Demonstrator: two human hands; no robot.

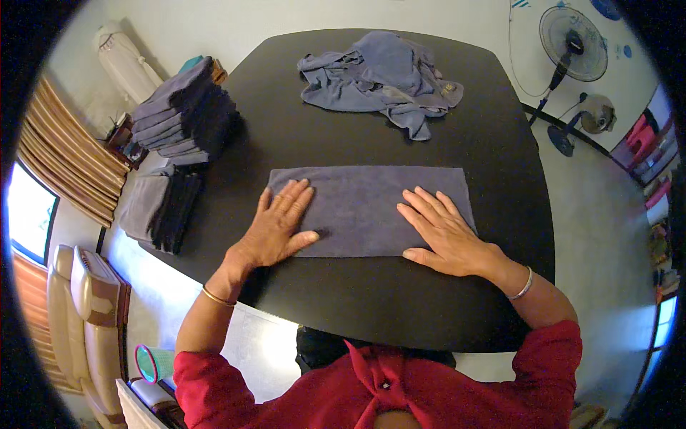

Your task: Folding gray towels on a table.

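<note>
A grey-purple cloth (pixel 356 214), folded into a wide rectangle, lies flat on the dark table (pixel 332 300) in front of me. My left hand (pixel 280 225) rests palm down on its left end, fingers spread, the wrist over the table. On the right end lies my right hand (pixel 442 230), also palm down with fingers apart. Neither hand grips the cloth. Beyond it, near the far edge, is a crumpled heap of blue-grey cloths (pixel 383 75).
At the table's left edge stand a tall stack of folded dark cloths (pixel 171 118) and a lower stack (pixel 147 206). A pedestal fan (pixel 573 45) is beyond the right side. A mesh basket (pixel 155 363) and a cream sofa (pixel 96 343) are at lower left.
</note>
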